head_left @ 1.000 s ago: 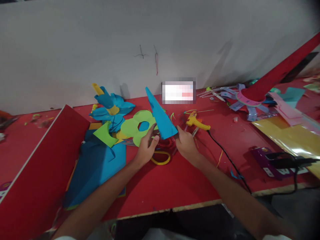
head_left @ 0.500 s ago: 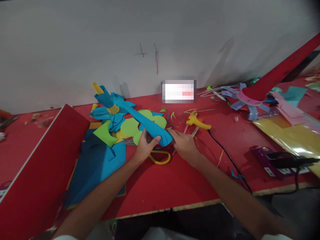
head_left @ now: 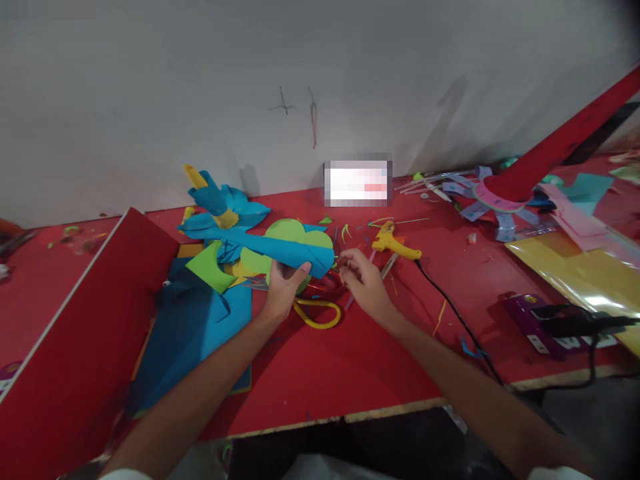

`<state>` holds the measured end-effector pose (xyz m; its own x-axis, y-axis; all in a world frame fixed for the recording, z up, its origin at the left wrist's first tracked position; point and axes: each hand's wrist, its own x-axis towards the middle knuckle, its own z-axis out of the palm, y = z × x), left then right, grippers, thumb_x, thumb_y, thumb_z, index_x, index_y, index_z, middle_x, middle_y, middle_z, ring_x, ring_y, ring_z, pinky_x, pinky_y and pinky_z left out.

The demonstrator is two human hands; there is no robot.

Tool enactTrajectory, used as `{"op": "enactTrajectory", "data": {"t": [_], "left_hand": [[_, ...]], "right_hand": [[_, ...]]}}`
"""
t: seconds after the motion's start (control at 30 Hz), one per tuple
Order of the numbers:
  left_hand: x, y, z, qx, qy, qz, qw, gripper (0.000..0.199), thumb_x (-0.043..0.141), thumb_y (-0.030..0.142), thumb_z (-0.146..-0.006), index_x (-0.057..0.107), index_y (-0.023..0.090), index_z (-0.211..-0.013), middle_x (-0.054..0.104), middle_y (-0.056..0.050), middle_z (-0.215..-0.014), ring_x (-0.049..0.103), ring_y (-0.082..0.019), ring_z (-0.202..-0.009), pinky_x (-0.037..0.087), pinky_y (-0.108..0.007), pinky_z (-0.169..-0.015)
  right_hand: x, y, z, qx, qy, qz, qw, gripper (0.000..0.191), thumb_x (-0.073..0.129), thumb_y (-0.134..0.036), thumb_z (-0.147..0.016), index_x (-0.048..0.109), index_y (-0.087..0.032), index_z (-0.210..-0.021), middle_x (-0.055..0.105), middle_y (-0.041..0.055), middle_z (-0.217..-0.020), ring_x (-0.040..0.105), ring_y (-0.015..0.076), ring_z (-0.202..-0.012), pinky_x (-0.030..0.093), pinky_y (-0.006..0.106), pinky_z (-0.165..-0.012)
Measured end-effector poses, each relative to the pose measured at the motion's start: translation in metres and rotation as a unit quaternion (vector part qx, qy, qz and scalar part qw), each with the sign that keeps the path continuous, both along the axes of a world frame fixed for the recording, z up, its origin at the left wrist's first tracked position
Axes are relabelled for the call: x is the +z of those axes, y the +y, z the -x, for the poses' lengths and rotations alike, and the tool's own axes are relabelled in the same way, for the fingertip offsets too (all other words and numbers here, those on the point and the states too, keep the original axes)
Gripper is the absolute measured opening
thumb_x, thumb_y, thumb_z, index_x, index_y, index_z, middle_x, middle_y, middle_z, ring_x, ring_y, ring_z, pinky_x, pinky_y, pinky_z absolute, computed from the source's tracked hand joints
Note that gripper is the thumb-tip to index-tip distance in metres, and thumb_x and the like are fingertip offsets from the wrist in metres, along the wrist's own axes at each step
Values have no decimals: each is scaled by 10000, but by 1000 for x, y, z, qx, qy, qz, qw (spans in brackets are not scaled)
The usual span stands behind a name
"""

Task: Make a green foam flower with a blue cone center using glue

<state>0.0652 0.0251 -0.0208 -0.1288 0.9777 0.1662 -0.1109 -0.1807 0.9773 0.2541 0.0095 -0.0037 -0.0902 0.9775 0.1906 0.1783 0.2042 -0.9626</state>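
Head view: blue paper cone [head_left: 295, 255] in front of me, held up over the middle of the red surface [head_left: 300, 387]. Wide end to the right, narrow end pointing left, across the near edge of a blue paper flower [head_left: 249, 212]; whether the two touch, I cannot tell. My left hand [head_left: 284, 290] grips the cone from below near its wide end, thumb pressed on the near side. My right hand [head_left: 369, 287] is just beside the wide opening, fingers curled in toward the thumb; I cannot tell whether they pinch anything or touch the rim.

Under the cone: a green paper flower [head_left: 285, 230], partly covered. Nearer me, just below my left hand, the yellow loop of a handle [head_left: 320, 325]. Green paper offcut [head_left: 204, 268] to the left, with a curved notch. Beyond my right hand, a yellow glue gun [head_left: 403, 249] lying on its side, black cord [head_left: 453, 308] running toward the near edge.

Farther out, left: blue paper sheet [head_left: 215, 353] lying flat, beside a red board [head_left: 85, 333]. Right: purple box [head_left: 533, 320], shiny gold sheet [head_left: 560, 263], and a long red tube [head_left: 565, 147] leaning, its lower end in a pink ring [head_left: 487, 200]. At the back, a grey wall [head_left: 175, 87] and a bright rectangle [head_left: 357, 185], too blurred to read.
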Motion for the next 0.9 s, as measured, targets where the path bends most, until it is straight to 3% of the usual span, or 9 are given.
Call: {"op": "enactTrajectory", "data": {"t": [0.1,0.2,0.47,0.77,0.9], "left_hand": [[1,0,0,-3,-14,11,1000,737,867,611,-728,602,183,-1268,763,-112,-1114,723,-245,-1110,587,-393,-1014],[1,-1,1,-17,-2,16,1000,745,876,603,-721,601,179,-1267,766,-121,-1115,735,-252,-1080,601,-411,-989],[0,-1,1,-68,25,5,997,811,865,626,-729,559,198,-1346,768,-117,-1109,733,-274,-1127,590,-458,-1031],[0,-2,1,-58,20,7,998,812,878,623,-707,574,195,-1327,766,-117,-1110,742,-267,-1079,609,-439,-990],[0,0,1,-31,7,6,999,798,848,635,-745,566,201,-1352,756,-125,-1154,726,-267,-1133,599,-424,-1013]], "right_hand": [[4,1,3,39,98,55,993,260,535,-496,-959,540,-239,-929,452,-73,-596,422,124,-527,355,248,-531],[9,0,6,64,118,87,987,395,658,-608,-871,588,-219,-887,432,-82,-578,362,101,-515,308,243,-510],[10,-4,17,25,161,119,979,401,851,-497,-688,718,-174,-884,559,-51,-645,435,99,-584,385,243,-557],[8,-4,18,36,159,102,981,336,798,-433,-754,700,-180,-953,600,-29,-719,496,116,-619,416,257,-593],[6,-2,11,55,110,95,988,332,749,-468,-814,657,-194,-978,556,-50,-687,465,113,-591,359,248,-569]]}}
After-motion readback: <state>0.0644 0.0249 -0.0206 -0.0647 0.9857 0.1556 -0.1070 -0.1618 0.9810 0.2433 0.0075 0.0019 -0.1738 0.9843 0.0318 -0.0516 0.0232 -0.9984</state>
